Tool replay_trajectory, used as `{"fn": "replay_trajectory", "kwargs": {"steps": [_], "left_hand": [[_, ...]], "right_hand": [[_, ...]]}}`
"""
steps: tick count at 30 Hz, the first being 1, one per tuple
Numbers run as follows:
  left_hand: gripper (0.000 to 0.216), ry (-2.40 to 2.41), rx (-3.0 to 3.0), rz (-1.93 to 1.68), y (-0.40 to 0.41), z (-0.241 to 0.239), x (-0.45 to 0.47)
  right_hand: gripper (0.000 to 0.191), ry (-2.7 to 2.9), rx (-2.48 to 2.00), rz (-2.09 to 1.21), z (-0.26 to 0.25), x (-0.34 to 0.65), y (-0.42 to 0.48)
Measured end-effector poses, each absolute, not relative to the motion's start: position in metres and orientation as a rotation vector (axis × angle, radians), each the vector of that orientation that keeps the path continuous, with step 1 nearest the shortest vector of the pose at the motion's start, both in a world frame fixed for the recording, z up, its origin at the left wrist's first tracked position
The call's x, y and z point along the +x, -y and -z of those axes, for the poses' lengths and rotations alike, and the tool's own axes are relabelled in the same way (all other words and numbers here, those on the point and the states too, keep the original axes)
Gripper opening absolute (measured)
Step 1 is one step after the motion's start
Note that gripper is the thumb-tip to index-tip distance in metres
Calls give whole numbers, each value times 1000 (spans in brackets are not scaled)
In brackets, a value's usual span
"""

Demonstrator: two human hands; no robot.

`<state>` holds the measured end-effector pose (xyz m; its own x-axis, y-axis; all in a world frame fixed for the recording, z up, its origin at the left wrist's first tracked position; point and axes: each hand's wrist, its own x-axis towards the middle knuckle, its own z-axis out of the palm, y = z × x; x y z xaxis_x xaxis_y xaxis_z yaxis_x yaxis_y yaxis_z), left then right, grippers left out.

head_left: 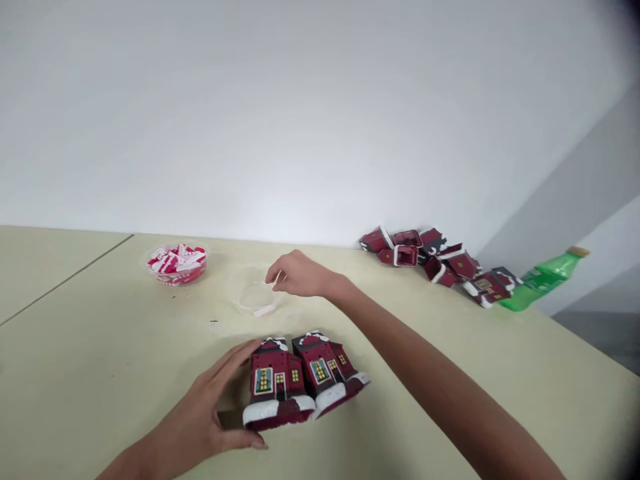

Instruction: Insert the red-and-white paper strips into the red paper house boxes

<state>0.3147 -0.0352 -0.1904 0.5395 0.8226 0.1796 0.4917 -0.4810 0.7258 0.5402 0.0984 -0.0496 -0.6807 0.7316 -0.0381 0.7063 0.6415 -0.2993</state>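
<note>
Two small dark-red model houses with white snowy trim lie side by side on the table: a left house (277, 387) and a right house (327, 373). My left hand (213, 400) curves round the left house, fingertips at its roof end and thumb by its white base. Farther back, my right hand (297, 275) is closed in a pinch at the rim of a shallow clear plastic dish (257, 298). Something thin and pale shows at those fingertips, too small to name.
A clear bowl (177, 265) of red-and-white pieces stands at the back left. Several more red model houses (450, 263) are heaped along the wall at the right, beside a tilted green bottle (545, 280). A seam crosses the table (100, 373) at the left.
</note>
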Motion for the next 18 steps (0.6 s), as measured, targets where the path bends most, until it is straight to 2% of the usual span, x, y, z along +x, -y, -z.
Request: {"fn": "replay_trajectory", "kwargs": {"steps": [4, 9, 14, 18], "left_hand": [[112, -1024, 2124, -639, 38, 193, 312], [107, -1052, 2082, -536, 42, 188, 315], [106, -1098, 2047, -483, 42, 183, 316], [115, -1102, 2027, -482, 43, 186, 315]], "right_hand": [[28, 3114, -1238, -570, 69, 493, -135], [12, 3307, -1288, -564, 93, 483, -144], [7, 3185, -1165, -415, 97, 497, -132], [20, 2907, -1120, -282, 74, 515, -99]]}}
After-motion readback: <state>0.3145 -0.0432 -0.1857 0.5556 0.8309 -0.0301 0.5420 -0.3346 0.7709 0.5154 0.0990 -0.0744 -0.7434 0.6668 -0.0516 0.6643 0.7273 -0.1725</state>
